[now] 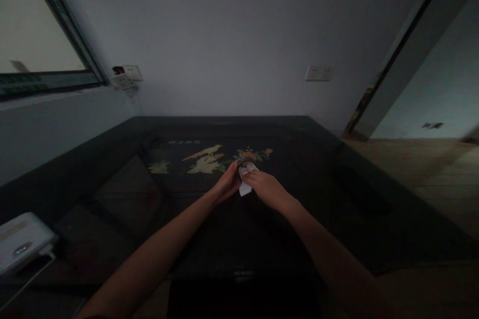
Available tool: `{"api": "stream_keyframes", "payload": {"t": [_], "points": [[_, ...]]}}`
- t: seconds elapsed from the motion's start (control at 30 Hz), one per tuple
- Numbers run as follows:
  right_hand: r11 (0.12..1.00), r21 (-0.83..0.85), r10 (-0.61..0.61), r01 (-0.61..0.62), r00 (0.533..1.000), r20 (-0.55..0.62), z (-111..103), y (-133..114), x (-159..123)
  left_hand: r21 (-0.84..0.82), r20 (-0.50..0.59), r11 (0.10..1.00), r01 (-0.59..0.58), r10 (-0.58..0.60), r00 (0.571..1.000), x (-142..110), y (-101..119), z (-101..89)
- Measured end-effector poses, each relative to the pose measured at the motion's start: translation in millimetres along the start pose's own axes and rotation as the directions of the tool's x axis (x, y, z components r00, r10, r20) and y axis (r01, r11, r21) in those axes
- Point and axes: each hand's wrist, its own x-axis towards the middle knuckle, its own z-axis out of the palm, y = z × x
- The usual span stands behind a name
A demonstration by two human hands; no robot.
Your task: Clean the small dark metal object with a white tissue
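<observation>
Left hand point(227, 182) clamped on dark, shiny, round-rimmed object point(244, 160) | right hand point(267, 188) clamped on white, sharp-cornered sheet point(245, 189)

Tabletop point(279, 239) glossy, smooth; wall point(224, 35) matt; white sheet point(245, 189) paper or cloth, hard to tell; small object point(244, 160) shiny.

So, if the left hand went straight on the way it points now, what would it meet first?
The left hand would probably meet the shiny-rimmed object at its fingers, though dimness leaves depth unclear.
</observation>
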Motion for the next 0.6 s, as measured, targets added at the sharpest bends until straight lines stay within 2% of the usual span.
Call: {"api": "stream_keyframes", "payload": {"t": [0.23, 0.37, 0.47, 0.6], "points": [[0.986, 0.148, 0.073, -0.074, 0.997, 0.013, 2.6, -7.2, 0.8, 0.082, 0.044, 0.997, -0.003, -0.001, 0.999, -4.6, 1.3, 1.3], [0.907, 0.393, 0.163, -0.148, 0.987, -0.005, 4.5, -13.8, 2.8, 0.127, 0.039, 0.99, -0.055, 0.051, 0.998, -10.2, 4.5, 2.3], [0.727, 0.668, 0.249, -0.157, 0.968, -0.044, 7.8, -14.8, 6.5, 0.13, 0.077, 0.985, -0.111, 0.102, 0.992, -10.3, 4.0, -0.5], [0.322, 0.935, 0.446, -0.149, 0.895, -0.011, 18.4, -12.1, 12.0, 0.169, 0.062, 0.983, -0.065, 0.055, 0.997, -10.1, 2.5, -3.3]]}}
